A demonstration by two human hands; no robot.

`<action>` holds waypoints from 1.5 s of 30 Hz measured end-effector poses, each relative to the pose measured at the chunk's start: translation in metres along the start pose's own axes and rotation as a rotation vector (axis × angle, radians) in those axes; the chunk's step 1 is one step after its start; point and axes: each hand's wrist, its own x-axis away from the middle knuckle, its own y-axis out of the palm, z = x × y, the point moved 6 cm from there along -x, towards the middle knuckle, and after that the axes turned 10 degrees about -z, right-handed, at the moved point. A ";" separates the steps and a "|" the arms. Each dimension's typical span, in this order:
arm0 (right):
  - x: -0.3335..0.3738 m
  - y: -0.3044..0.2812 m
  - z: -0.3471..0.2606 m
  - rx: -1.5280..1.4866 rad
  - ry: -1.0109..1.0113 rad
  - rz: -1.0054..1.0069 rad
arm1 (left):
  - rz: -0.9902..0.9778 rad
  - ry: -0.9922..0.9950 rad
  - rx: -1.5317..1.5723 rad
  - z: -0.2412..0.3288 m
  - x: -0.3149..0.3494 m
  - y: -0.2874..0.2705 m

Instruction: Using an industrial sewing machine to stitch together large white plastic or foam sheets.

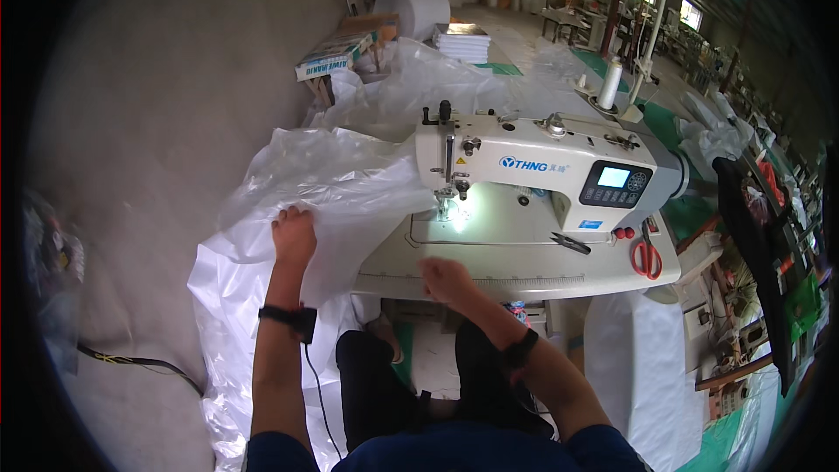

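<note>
My left hand [294, 234] has its fingers curled into a large sheet of white translucent plastic [240, 267]. The sheet is crumpled, spills off the table's left side and reaches the needle area. My right hand [446, 281] hovers by the front edge of the sewing table [516, 284], its fingers drawn together and slightly blurred. Whatever it may hold is hidden. Beyond it stands a white sewing machine [489, 153] with a lit lamp by its needle and a lit control panel [613, 182].
Small black thread snips [571, 243] and red-handled scissors [646, 258] lie at the table's right. A white thread cone [610, 83] stands behind the machine. More plastic bunches at the back left, near a large white roll [418, 10]. White material [634, 367] hangs below the table at right.
</note>
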 end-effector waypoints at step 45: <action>0.076 0.171 0.069 -0.775 0.405 -0.662 | 0.400 -0.897 -0.604 -0.417 0.123 -0.041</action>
